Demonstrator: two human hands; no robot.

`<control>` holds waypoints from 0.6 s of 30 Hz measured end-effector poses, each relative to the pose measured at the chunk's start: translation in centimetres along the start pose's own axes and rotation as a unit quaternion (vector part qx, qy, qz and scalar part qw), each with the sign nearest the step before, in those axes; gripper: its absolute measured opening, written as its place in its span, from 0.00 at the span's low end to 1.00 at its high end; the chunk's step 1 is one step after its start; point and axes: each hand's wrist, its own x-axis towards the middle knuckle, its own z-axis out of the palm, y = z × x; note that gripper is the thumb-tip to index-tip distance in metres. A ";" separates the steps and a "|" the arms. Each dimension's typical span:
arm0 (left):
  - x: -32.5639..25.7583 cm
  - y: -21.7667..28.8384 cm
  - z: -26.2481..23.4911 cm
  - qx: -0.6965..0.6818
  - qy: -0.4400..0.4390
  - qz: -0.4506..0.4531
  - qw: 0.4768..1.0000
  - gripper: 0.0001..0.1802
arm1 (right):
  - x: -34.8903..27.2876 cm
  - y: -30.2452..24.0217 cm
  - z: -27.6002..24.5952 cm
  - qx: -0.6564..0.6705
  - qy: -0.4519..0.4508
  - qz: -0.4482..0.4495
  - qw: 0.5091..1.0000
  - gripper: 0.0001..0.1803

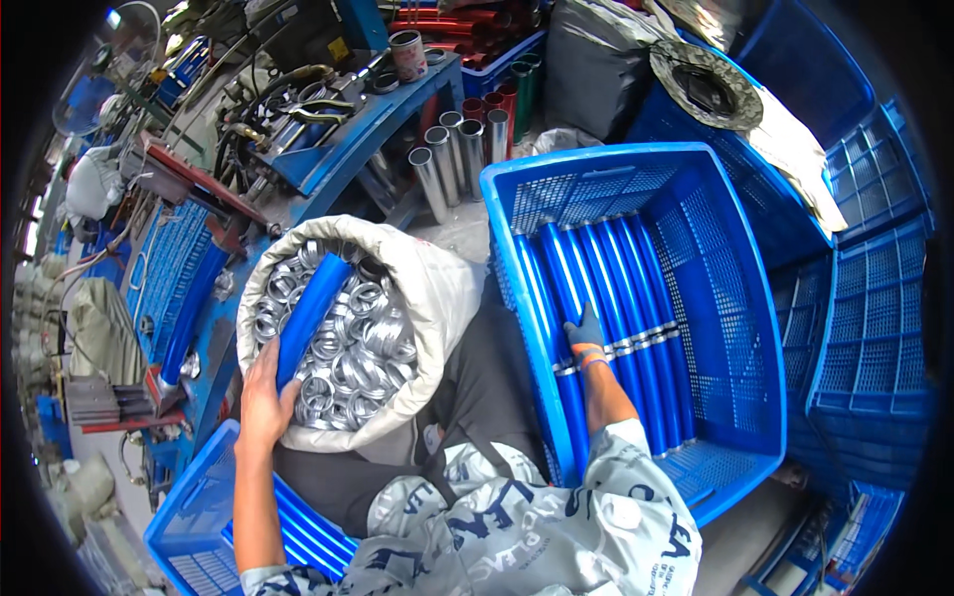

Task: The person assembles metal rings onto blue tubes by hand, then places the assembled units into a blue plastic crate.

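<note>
Over white sack (437, 288) of metal rings (348, 353): left hand (263, 397) wrapped shut round blue tube (310, 313), its far end among rings. Right gloved hand (586, 333) lies flat, grasping nothing, on blue tubes (606, 288) rowed in blue crate (735, 328). Best: keep tube steady, row parallel, ringed ends level.

left hand (263, 397) grips a blue tube (310, 316) over the ring sack (437, 288); gloved right hand (585, 333) rests on crated tubes (636, 298).

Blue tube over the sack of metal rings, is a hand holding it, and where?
Yes. The left hand grips the blue tube at its lower end, above the metal rings. The gloved right hand only rests on tubes in the blue crate.
</note>
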 end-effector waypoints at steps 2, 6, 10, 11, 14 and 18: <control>0.1 -0.7 0.9 -0.055 0.009 -0.020 0.998 0.48 | -0.3 0.3 1.6 -0.009 -0.062 0.026 0.998 0.57; -2.3 -0.7 -0.4 -0.010 0.019 -0.076 0.997 0.48 | -2.3 -3.4 6.0 -0.051 -0.151 -0.003 0.987 0.58; -0.9 -0.5 0.1 -0.021 0.040 -0.063 0.997 0.49 | 2.8 -0.3 7.8 -0.069 -0.139 -0.074 0.985 0.54; 2.2 1.4 2.9 -0.043 0.035 -0.035 0.998 0.50 | 7.7 6.0 2.6 0.006 -0.034 -0.085 0.996 0.50; 2.9 1.6 2.0 0.008 0.077 0.009 0.997 0.49 | 10.2 -1.5 -1.8 0.059 0.096 -0.147 0.983 0.38; -2.8 -1.1 -5.3 0.051 0.216 -0.042 0.974 0.47 | -0.7 -25.1 -7.5 0.434 0.008 -0.265 0.861 0.30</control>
